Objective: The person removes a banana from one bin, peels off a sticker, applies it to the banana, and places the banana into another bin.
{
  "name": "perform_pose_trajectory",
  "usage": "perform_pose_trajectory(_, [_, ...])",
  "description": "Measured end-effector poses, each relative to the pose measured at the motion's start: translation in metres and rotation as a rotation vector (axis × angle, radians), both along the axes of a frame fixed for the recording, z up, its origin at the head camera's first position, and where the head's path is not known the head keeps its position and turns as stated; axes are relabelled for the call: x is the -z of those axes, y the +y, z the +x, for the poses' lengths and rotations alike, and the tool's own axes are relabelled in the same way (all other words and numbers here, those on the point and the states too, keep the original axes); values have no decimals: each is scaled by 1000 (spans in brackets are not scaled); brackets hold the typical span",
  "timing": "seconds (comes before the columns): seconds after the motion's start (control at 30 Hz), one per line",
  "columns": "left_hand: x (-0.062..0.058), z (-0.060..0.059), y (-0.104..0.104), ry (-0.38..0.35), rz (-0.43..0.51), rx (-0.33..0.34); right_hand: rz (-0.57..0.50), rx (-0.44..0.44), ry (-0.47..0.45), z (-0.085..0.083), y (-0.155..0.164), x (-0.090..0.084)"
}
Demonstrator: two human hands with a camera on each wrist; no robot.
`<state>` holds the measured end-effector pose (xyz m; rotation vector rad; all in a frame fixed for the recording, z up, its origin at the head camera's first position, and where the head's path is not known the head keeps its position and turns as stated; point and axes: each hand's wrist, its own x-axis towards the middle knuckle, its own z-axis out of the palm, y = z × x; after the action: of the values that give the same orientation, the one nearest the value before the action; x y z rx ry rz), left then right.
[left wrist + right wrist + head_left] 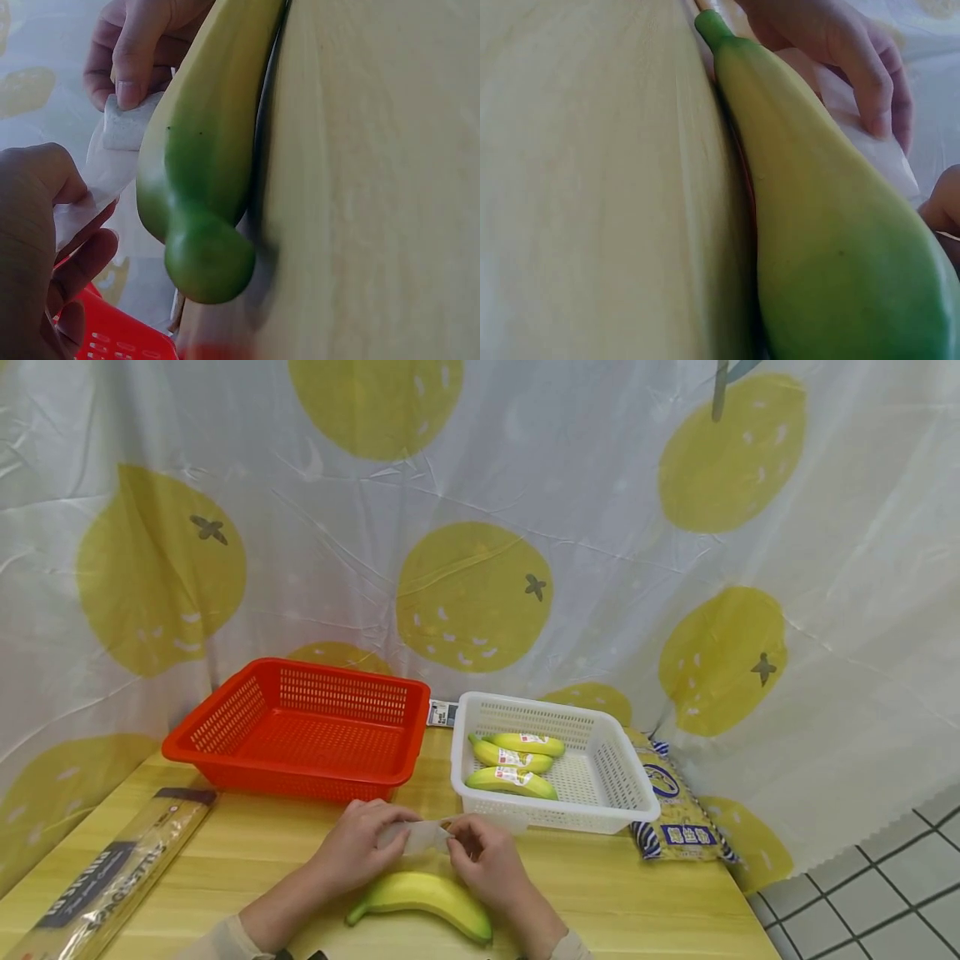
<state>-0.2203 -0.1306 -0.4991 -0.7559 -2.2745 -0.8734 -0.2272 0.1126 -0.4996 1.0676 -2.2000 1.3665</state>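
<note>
Between my two hands a translucent whitish strip (426,837), like label backing paper, is held up over the table. My left hand (363,846) pinches its left end between thumb and fingers. Around the other side, my right hand (486,858) pinches the strip near a small folded white piece (127,124), with the thumb on top. Just below the hands a yellow banana (423,897) with green ends lies on the table, its stem to the left and no label on the side that shows. Neither hand grips the banana.
Behind the hands stands a red basket (300,785). Right of it, a white basket (592,817) contains 3 bananas (517,760) with labels. A yellow noodle bag (682,814) lies at the right edge, a spaghetti pack (112,877) at the left. A lemon-print curtain (600,552) hangs behind.
</note>
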Motion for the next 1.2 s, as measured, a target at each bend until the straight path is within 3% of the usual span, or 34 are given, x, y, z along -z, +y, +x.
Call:
perform_pose_trajectory(0.83, [-3,-1,-8,-181,-40,-140,15,62,28,0,1,0])
perform_pose_trajectory(1.2, [-7,-3,-11,-272,-66,-148,29,67,8,2,0,-1])
